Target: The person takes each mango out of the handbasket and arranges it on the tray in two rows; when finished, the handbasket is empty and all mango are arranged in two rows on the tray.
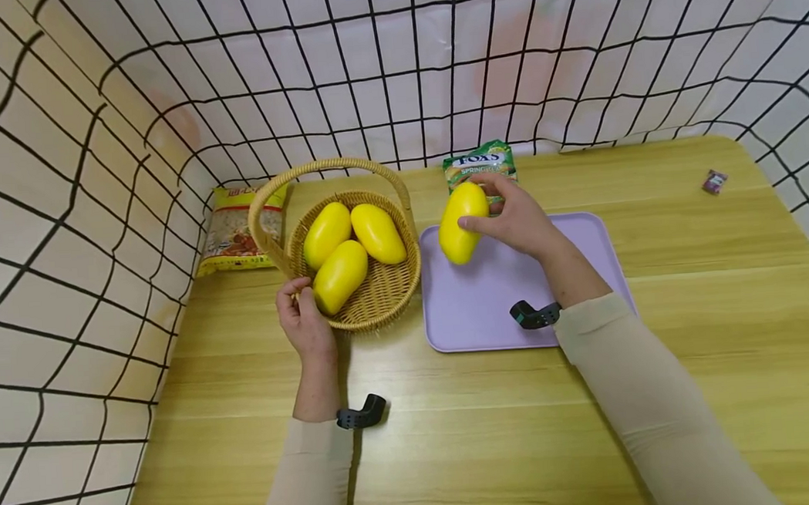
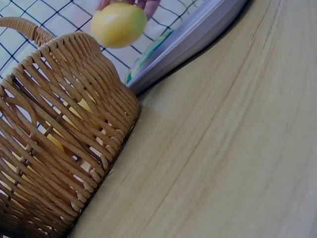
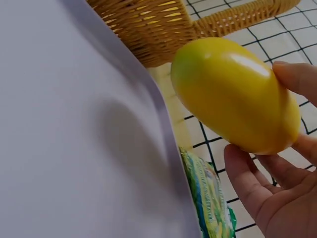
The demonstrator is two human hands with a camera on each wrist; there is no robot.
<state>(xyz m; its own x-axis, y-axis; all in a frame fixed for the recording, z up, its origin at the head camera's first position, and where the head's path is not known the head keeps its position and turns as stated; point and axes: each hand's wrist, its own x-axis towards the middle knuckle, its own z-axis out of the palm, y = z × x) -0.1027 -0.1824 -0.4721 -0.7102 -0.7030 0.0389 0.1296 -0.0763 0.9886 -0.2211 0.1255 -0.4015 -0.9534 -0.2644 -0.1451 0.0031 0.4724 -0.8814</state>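
My right hand grips a yellow mango between thumb and fingers, above the left part of a lilac tray. In the right wrist view this mango hangs clear of the tray, its tip greenish. A wicker basket with a tall arched handle stands left of the tray. Inside it lie three more mangoes, one at the back left, one at the right and one in front. At the basket's front-left rim, my left hand holds the edge with curled fingers.
Behind the tray lies a green Fox's candy bag. A yellow food packet rests left of the basket. One small purple wrapped sweet lies at the far right. Black grid netting stands around the wooden table.
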